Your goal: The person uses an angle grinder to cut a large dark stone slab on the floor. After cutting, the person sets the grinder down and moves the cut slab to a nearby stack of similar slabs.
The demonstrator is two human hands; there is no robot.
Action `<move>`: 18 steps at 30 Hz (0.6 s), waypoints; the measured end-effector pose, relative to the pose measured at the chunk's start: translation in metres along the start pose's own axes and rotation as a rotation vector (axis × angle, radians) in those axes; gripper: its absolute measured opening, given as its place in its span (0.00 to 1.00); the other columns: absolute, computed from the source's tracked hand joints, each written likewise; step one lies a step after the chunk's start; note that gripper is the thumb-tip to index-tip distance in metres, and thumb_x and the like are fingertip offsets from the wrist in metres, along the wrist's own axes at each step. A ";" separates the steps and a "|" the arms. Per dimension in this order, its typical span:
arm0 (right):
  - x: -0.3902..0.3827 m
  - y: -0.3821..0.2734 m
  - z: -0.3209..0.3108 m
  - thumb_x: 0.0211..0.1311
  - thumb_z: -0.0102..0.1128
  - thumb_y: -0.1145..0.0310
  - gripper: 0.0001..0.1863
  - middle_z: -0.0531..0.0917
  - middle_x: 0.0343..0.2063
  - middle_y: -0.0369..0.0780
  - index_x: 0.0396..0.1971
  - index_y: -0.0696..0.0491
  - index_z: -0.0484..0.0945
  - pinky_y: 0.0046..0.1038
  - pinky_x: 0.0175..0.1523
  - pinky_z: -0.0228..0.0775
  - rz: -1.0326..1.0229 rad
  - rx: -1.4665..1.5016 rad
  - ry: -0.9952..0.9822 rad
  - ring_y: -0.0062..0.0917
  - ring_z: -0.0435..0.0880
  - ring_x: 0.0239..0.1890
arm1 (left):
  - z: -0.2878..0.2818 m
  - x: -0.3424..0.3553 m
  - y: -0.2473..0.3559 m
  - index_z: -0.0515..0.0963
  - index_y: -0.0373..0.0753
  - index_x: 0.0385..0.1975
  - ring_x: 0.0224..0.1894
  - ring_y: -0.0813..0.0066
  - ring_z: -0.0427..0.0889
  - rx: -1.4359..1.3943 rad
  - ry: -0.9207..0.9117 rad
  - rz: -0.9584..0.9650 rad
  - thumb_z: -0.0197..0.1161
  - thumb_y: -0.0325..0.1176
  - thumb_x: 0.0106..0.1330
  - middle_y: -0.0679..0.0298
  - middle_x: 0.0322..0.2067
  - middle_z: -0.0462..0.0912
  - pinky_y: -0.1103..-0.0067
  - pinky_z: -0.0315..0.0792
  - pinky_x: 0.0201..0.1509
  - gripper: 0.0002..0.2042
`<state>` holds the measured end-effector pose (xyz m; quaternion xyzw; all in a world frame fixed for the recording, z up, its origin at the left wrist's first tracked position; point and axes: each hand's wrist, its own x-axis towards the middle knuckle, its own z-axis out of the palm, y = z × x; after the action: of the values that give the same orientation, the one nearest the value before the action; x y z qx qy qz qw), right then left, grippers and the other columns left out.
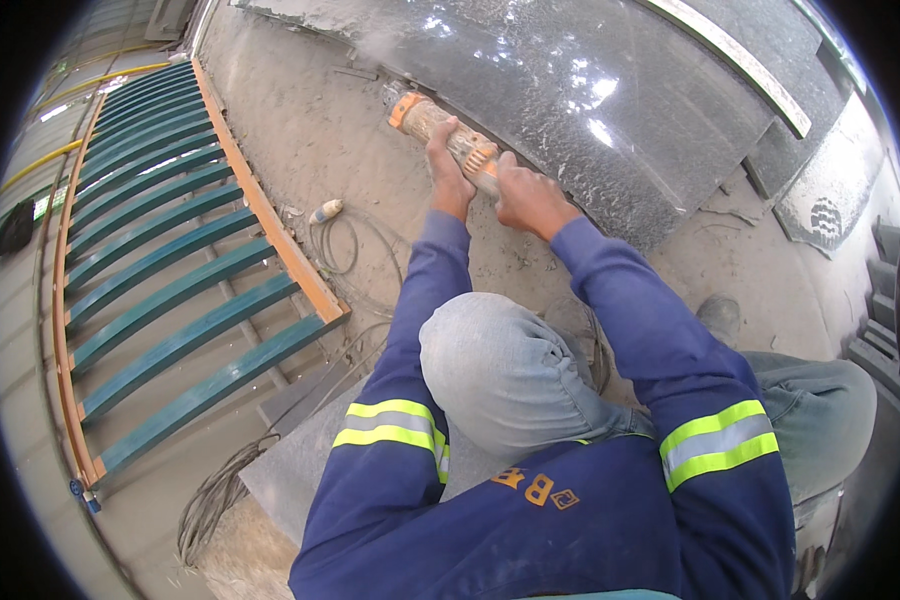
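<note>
A dust-coated angle grinder (425, 117) with orange parts lies in both my hands, its head pointing away and to the left. My left hand (450, 172) is wrapped around the middle of its body. Farther back, my right hand (532, 197) closes round the rear end. The grinder's head meets the near left edge of a large dark grey stone slab (570, 130), and pale dust hangs beside it. Whether the disc touches the stone is hard to make out. The slab's top is dusty, with bright reflections on it.
On the left stands a wooden-framed rack (235, 150) with teal slats. A cable (355, 240) loops over the dusty floor near a plug-like connector (326, 211); more coiled cable (210, 505) lies lower left. Other stone pieces (830, 190) lie at the right, and a pale strip (740, 65) crosses the slab.
</note>
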<state>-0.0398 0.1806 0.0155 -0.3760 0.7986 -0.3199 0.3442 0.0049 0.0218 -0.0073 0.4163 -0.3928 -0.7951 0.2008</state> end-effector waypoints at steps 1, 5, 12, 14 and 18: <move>0.008 -0.001 0.002 0.52 0.64 0.75 0.20 0.85 0.39 0.61 0.43 0.61 0.67 0.46 0.51 0.80 -0.013 -0.005 0.011 0.51 0.87 0.46 | -0.003 0.008 0.005 0.69 0.34 0.46 0.31 0.55 0.84 -0.008 -0.001 -0.010 0.61 0.43 0.61 0.53 0.31 0.78 0.59 0.84 0.40 0.20; 0.020 -0.007 0.001 0.52 0.64 0.74 0.21 0.85 0.39 0.61 0.45 0.61 0.67 0.45 0.51 0.80 0.012 -0.013 0.000 0.51 0.87 0.47 | -0.005 0.021 0.011 0.69 0.34 0.46 0.31 0.54 0.84 -0.013 -0.004 -0.052 0.61 0.43 0.61 0.53 0.31 0.78 0.58 0.83 0.40 0.22; -0.034 0.005 -0.003 0.55 0.63 0.72 0.20 0.84 0.37 0.63 0.43 0.60 0.64 0.51 0.51 0.77 0.022 0.031 -0.033 0.56 0.86 0.44 | 0.007 -0.028 -0.010 0.68 0.34 0.47 0.32 0.54 0.83 -0.004 0.023 -0.049 0.61 0.42 0.61 0.51 0.34 0.77 0.58 0.83 0.40 0.21; -0.048 0.002 -0.008 0.54 0.63 0.73 0.20 0.84 0.36 0.62 0.43 0.60 0.64 0.50 0.50 0.78 0.044 0.015 -0.052 0.55 0.86 0.44 | 0.014 -0.047 -0.016 0.68 0.34 0.47 0.32 0.54 0.83 -0.007 0.035 -0.041 0.61 0.41 0.62 0.52 0.34 0.77 0.58 0.83 0.40 0.21; -0.043 -0.001 -0.012 0.52 0.63 0.76 0.20 0.85 0.37 0.61 0.43 0.60 0.66 0.47 0.50 0.80 0.046 0.009 -0.054 0.52 0.87 0.45 | 0.012 -0.041 -0.016 0.68 0.35 0.47 0.32 0.54 0.83 -0.025 0.024 -0.013 0.61 0.41 0.61 0.53 0.33 0.77 0.57 0.83 0.40 0.20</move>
<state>-0.0285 0.2184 0.0366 -0.3645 0.7960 -0.3051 0.3748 0.0188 0.0630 0.0047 0.4260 -0.3776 -0.7961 0.2054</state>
